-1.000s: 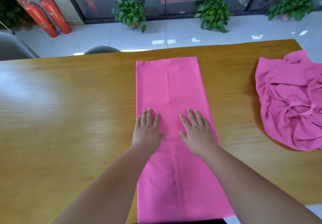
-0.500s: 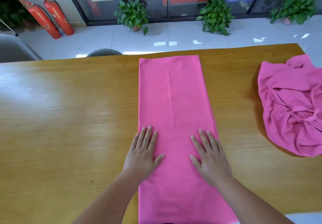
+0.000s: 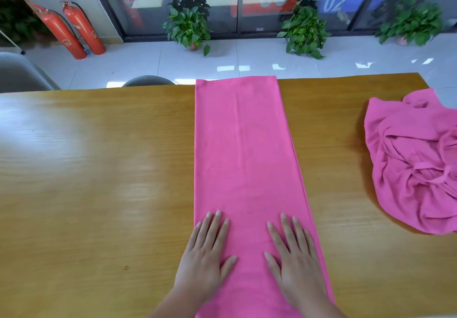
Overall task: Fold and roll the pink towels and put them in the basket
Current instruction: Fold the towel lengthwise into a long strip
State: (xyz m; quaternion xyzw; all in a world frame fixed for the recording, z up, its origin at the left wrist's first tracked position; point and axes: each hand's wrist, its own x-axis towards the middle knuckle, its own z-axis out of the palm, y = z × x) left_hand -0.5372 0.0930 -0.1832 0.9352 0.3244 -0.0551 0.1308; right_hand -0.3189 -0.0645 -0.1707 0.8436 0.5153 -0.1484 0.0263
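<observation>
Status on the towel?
Left hand, right hand open, flat on folded towel, near end. Not rolled yet. Crumpled towel at right. No basket in view.

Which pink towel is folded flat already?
The centre towel, a long smooth strip under the left hand and right hand. The crumpled towel lies heaped at the right end of the table.

Folded towel (image 3: 247,157) lies lengthwise at table (image 3: 99,169) centre; left hand (image 3: 205,256) and right hand (image 3: 294,261) rest on its near end; crumpled towel (image 3: 415,164) lies well apart, right.
</observation>
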